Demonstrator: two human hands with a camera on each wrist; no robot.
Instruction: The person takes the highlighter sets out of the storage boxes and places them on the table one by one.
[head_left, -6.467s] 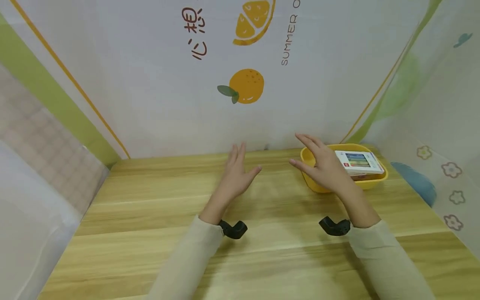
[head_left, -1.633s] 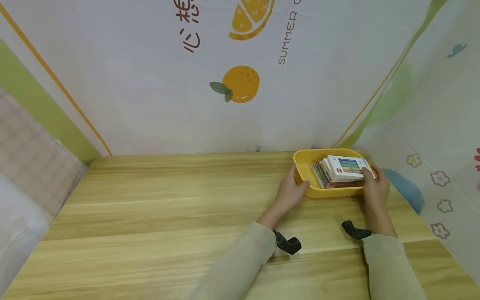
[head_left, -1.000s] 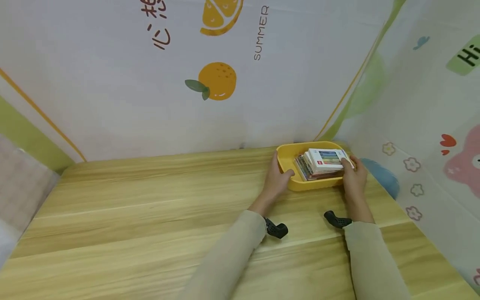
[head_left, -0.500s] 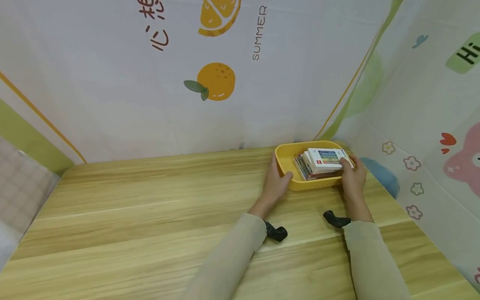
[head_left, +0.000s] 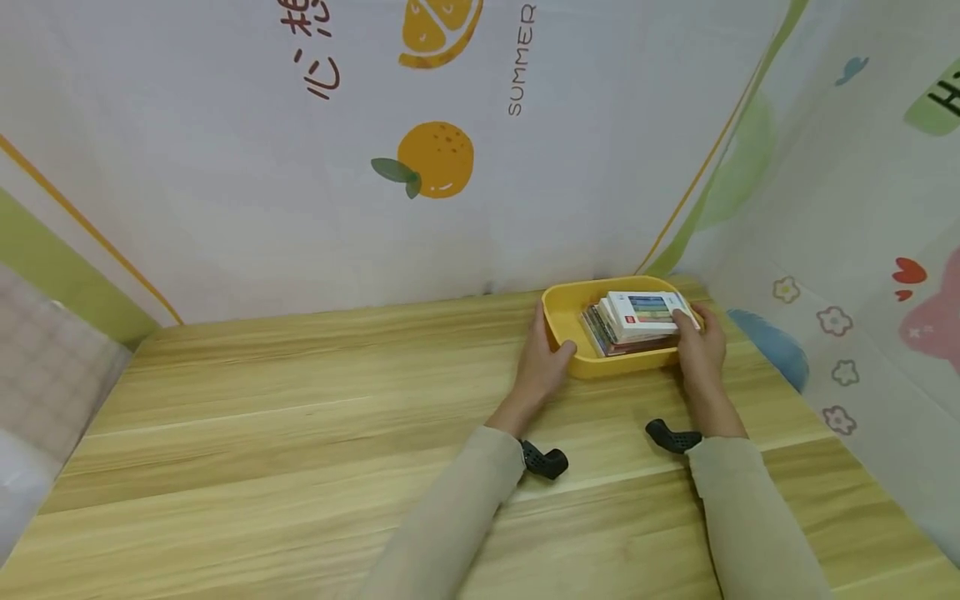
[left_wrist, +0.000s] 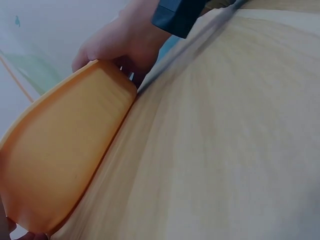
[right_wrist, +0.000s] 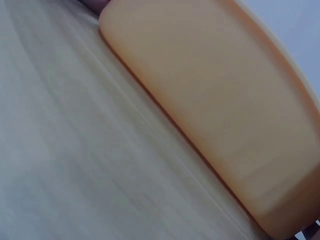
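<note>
A white sheet point(head_left: 285, 217) printed with an orange, a citrus slice and brown lettering formed the far wall. A wooden table point(head_left: 285, 417) with pale, streaked grain spread in front of it, its far edge just beside the sheet. To the right stood a second pale sheet point(head_left: 885, 242), bearing small flowers, red marks and part of a pink figure. The left sleeve point(head_left: 442, 517) and right sleeve point(head_left: 753, 517), both beige, reached in from the near side.

The yellow basket point(head_left: 626, 363) was at the far right of the table, near the corner between the two sheets, its base against the wood in the wrist views. The left hand point(head_left: 542, 364) gripped its left end, thumb over the near rim and fingers round the outer wall. The right hand point(head_left: 702, 354) gripped the right end, fingers bent round the outside, thumb lying over the right end of the white box point(head_left: 651, 311). That box, with a panel of coloured stripes, topped a stack of thin items point(head_left: 609, 340) in the basket, leaving bare floor to their left. Smallest were the black wrist devices point(head_left: 544, 461), one at each cuff.
</note>
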